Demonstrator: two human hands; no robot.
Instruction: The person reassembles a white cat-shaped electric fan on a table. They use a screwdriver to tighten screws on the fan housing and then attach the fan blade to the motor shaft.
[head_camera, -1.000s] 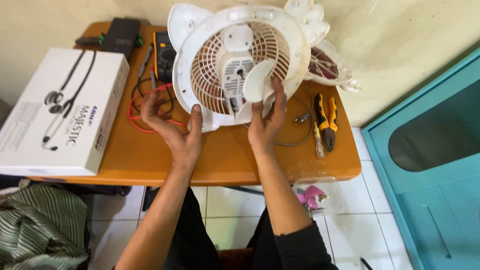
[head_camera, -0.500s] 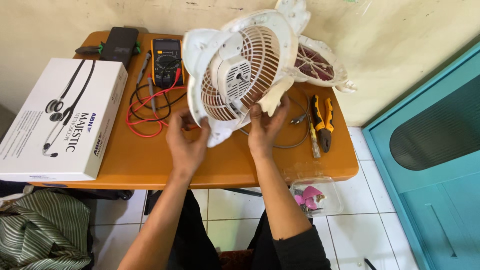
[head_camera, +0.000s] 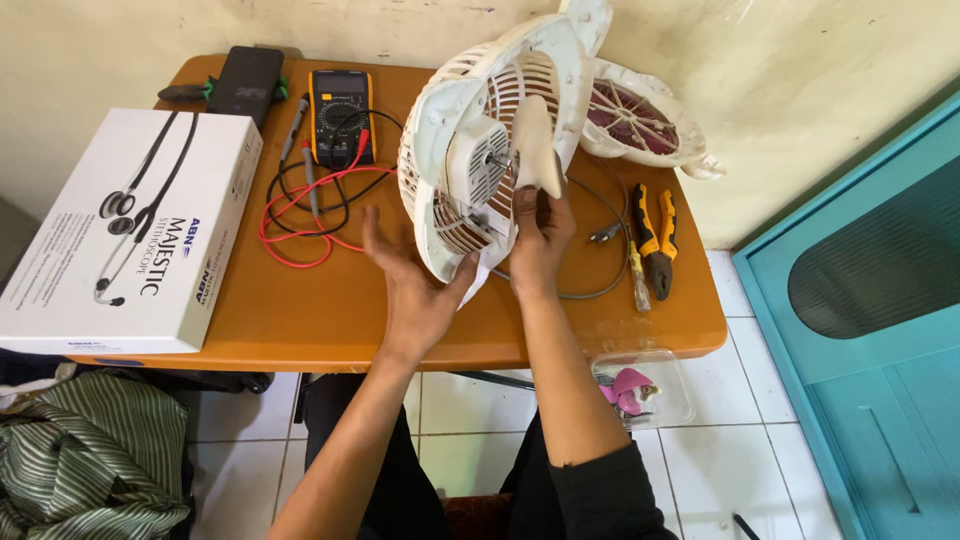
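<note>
A white fan housing (head_camera: 470, 150) with a round slatted grille stands tilted on edge over the orange table (head_camera: 320, 320). My left hand (head_camera: 415, 285) cradles its lower rim, palm up and fingers spread, with the thumb pressed over the rim. At the housing's right side my right hand (head_camera: 540, 235) grips a white curved blade-like piece (head_camera: 533, 140) that sits by the central hub and shaft.
A second white grille (head_camera: 640, 120) leans on the wall behind. A multimeter (head_camera: 340, 115) with red and black leads (head_camera: 300, 215), a white box (head_camera: 130, 230), pliers (head_camera: 655, 235), a screwdriver (head_camera: 637, 270) and a grey cable (head_camera: 590, 290) lie around. A clear container (head_camera: 640, 390) sits on the floor.
The fan housing has turned further to the right, going more edge-on. My left hand dropped from the rim's side to under its lower edge, and my right hand shifted up along the white piece.
</note>
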